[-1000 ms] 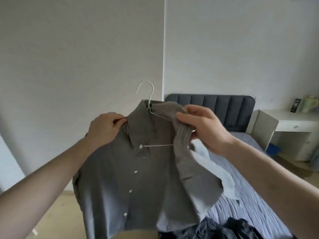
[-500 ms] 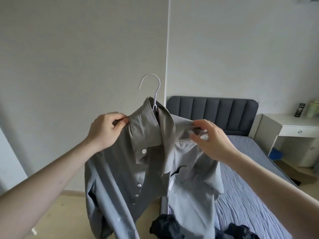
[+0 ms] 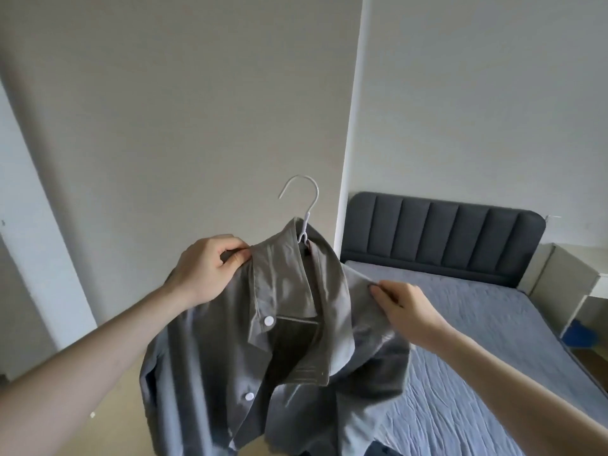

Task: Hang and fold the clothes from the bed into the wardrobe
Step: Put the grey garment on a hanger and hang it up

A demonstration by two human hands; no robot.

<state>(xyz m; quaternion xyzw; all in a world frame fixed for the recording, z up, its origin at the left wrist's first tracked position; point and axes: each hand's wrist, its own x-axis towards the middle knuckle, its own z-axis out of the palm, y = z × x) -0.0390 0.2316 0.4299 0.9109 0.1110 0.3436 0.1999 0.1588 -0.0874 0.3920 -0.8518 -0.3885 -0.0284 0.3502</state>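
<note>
I see a gray shirt on a white hanger, held up in the air beside the bed. My left hand pinches the shirt's shoulder by the collar. My right hand pinches the other shoulder with curled fingers. The hanger's hook sticks up above the collar.

Nothing to read here: no lettering, label, brand, number or sign legible on anything in view.

Both arms outstretched, left hand and right hand with fingers pinched.
</note>
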